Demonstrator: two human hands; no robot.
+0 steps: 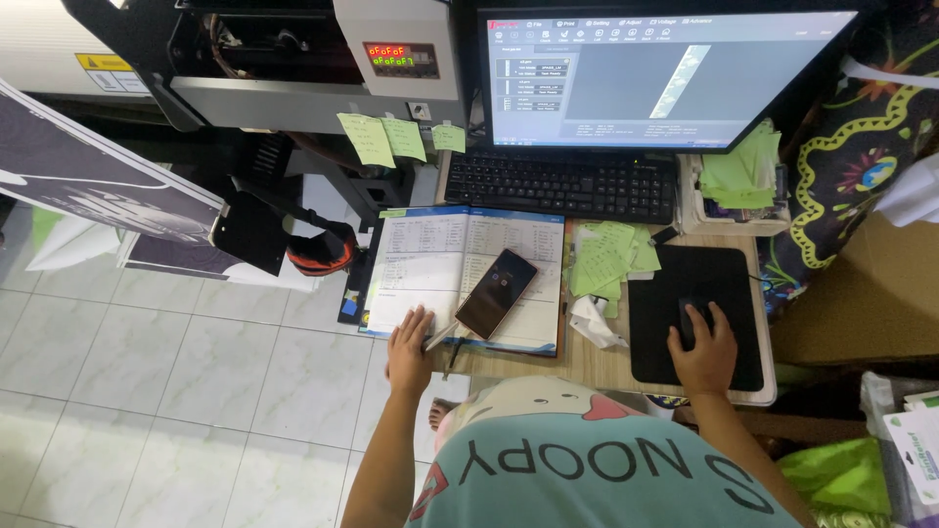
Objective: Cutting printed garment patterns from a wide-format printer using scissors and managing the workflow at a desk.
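Black covers much of the lower right of the frame, where a mouse pad (pixel 729 284) lies on the wooden worktop (pixel 587 362); the right hand (pixel 702 354) rests at its lower middle, its fingers (pixel 722 321) curled narrow over a dark mouse (pixel 690 321) and holding it; at lower centre the left hand (pixel 409 350) lies flat on the bottom edge of an open ledger book (pixel 430 269), its fingers (pixel 416 321) spread wide and holding nothing, pressed on the left page; just right of that hand a pen (pixel 442 337) lies slanted across the book's lower edge, and whether the thumb touches it I cannot tell; a dark phone (pixel 496 293) rests tilted on the right page, near the left hand but apart from it; between the book and the mouse pad sits a heap of green paper slips (pixel 608 256) with a crumpled white scrap (pixel 595 323) below it; above the book a black keyboard (pixel 562 184) stands in front of a lit monitor (pixel 665 73) at upper centre; three green sticky notes (pixel 391 139) hang from a grey machine (pixel 293 59) at upper left; pale floor tiles (pixel 176 391) fill the lower left.
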